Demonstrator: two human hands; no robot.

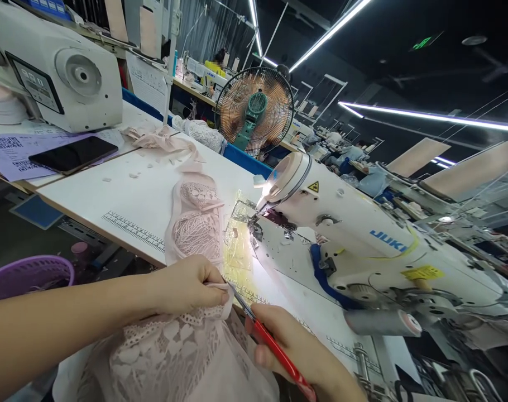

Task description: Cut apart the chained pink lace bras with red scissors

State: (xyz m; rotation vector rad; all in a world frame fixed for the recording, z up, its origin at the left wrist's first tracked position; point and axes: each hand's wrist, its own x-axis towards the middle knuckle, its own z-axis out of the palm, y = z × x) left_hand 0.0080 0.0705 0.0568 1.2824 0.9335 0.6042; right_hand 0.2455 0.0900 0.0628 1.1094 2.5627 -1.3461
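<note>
My left hand (187, 285) is closed, pinching the edge of a pale pink lace garment (195, 223) at the front edge of the white table (124, 190). My right hand (296, 346) is closed around red-handled scissors (271, 340). The blade tips meet the fabric right by my left fingertips. The garment runs from my lap up across the table toward the needle area of a white sewing machine (363, 234). More lace (170, 352) lies bunched in my lap.
A black phone (72, 153) lies on papers at the left, beside another white machine (53, 67). A green-and-orange fan (254, 109) stands behind the table. A purple basket (28, 273) sits low at left. Pink fabric scraps (157, 139) lie on the far tabletop.
</note>
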